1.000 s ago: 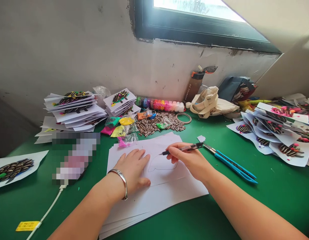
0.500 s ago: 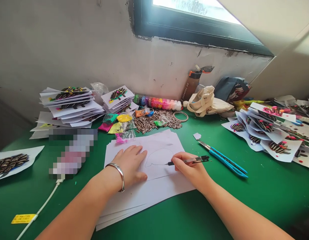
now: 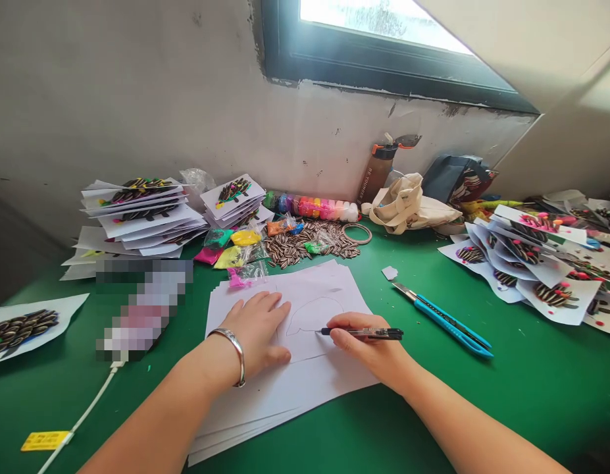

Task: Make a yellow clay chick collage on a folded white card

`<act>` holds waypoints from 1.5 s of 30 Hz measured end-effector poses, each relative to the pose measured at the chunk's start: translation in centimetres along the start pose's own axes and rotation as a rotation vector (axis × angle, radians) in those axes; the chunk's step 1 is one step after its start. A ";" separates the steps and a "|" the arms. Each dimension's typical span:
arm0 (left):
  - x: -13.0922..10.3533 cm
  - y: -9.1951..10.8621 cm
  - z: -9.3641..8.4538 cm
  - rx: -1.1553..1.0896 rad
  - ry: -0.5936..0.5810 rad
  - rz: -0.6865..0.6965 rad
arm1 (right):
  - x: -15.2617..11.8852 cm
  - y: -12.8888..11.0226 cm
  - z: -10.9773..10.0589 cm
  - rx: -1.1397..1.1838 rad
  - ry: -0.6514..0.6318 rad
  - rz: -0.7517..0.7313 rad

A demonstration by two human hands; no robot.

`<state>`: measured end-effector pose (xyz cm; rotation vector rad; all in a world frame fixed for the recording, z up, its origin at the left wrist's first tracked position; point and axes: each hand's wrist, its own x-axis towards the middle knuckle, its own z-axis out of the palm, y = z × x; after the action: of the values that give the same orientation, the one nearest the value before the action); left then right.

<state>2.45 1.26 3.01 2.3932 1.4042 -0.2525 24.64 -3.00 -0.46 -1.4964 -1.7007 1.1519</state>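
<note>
Just below and right of the frame's centre, the pen (image 3: 391,334) is grasped in the fingers of the right hand (image 3: 376,347), its tip set at an outline (image 3: 316,298) drawn on the paper (image 3: 285,388), lower centre. The paper is touched by the left hand (image 3: 255,329), its fingers spread and released.

A black pen (image 3: 387,334) tilts low over outlined white paper (image 3: 312,315).

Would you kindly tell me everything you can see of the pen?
The pen is slim, mostly black, and looks like plastic, with pale markings towards its back end and a narrow tip. The right hand grips it near the front. It lies at a low slant over the paper, back end pointing right, tip at a thin drawn outline.
</note>
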 end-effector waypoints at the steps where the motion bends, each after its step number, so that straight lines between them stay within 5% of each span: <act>1: 0.0 0.0 0.0 -0.002 -0.001 0.000 | 0.0 0.0 0.0 -0.005 -0.002 -0.005; 45: 0.0 0.1 0.0 0.006 -0.019 -0.020 | -0.1 0.0 -0.4 0.058 -0.053 -0.014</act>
<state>2.57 1.23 3.02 2.3767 1.4217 -0.2838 24.98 -2.96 -0.28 -1.4288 -1.6954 1.2333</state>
